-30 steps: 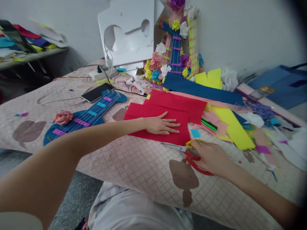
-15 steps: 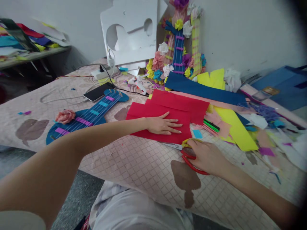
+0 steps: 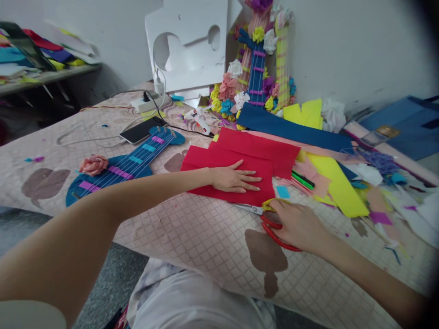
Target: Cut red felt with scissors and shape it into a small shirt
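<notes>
On the left of the desk [image 3: 192, 242], a blue guitar [image 3: 141, 160] lies flat, off to the side, maybe to leave room for cutting things. Next comes the red sheet [image 3: 216, 157], in the middle. The left hand [image 3: 229, 179] lies on top of it, palm down, fingers spread out and gripping nothing; pressing like that likely stops the sheet from sliding. Along its near edge are the scissors [image 3: 252, 209], low and flat, probably so they line up with the sheet. I can't tell if a blade is under it. The right hand [image 3: 297, 224] has its fingers curled around the handles. Farther right is yellow paper [image 3: 343, 185].
</notes>
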The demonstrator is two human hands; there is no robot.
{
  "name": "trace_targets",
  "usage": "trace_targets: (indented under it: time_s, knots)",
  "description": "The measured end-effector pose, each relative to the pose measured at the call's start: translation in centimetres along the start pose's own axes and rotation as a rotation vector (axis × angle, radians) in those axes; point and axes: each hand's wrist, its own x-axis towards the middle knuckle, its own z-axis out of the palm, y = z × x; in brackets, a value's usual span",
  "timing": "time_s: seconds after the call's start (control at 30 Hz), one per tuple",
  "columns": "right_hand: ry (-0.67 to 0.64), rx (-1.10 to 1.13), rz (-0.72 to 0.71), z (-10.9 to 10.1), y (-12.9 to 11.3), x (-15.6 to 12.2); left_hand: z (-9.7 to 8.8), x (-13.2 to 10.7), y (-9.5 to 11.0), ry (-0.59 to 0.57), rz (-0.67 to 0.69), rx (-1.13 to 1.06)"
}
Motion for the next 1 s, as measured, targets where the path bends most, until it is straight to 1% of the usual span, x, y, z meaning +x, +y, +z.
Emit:
trace_targets:
  time_s: [0.27, 0.43, 0.63, 0.83, 1.0]
  knots:
    - [0.001, 0.021, -0.009, 0.2, -0.9, 1.2, -0.2, 0.0, 0.3, -0.009, -0.037, -0.024]
    - [-0.048, -0.021, -0.033, 0.4, -0.8, 1.0, 0.0, 0.1, -0.1, 0.035, 0.008, -0.045]
    - [-0.015, 0.008, -0.012, 0.4, -0.8, 0.7, 0.0, 0.2, 0.0, -0.037, -0.043, -0.013]
    - [-0.025, 0.013, 0.002, 0.2, -1.4, 1.4, 0.4, 0.2, -0.4, 0.012, 0.003, -0.012]
    - [-0.038, -0.008, -0.008, 0.3, -2.0, 2.3, 0.4, 0.2, -0.4, -0.034, -0.01, 0.041]
